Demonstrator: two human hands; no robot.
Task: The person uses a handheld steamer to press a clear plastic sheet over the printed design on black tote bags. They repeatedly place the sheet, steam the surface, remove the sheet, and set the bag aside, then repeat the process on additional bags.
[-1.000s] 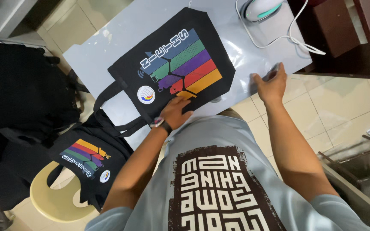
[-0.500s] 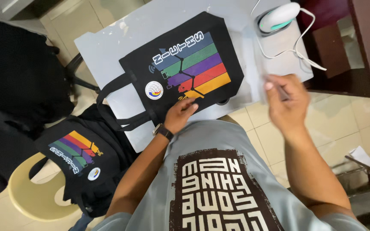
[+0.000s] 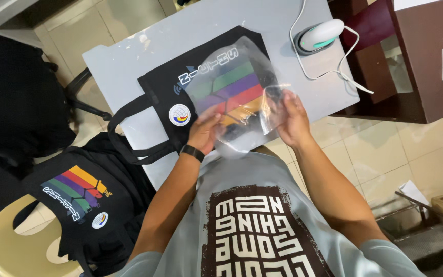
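Hands grip a clear plastic sleeve above the black tote bag on the worktop: left hand at seven o'clock, right hand at four, fingers pinched shut on its edges. Keeping it taut should help.

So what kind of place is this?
Probably a small packing workroom: a black tote bag lies on a grey table, more tote bags are piled on a chair, and both hands hold a clear plastic bag.
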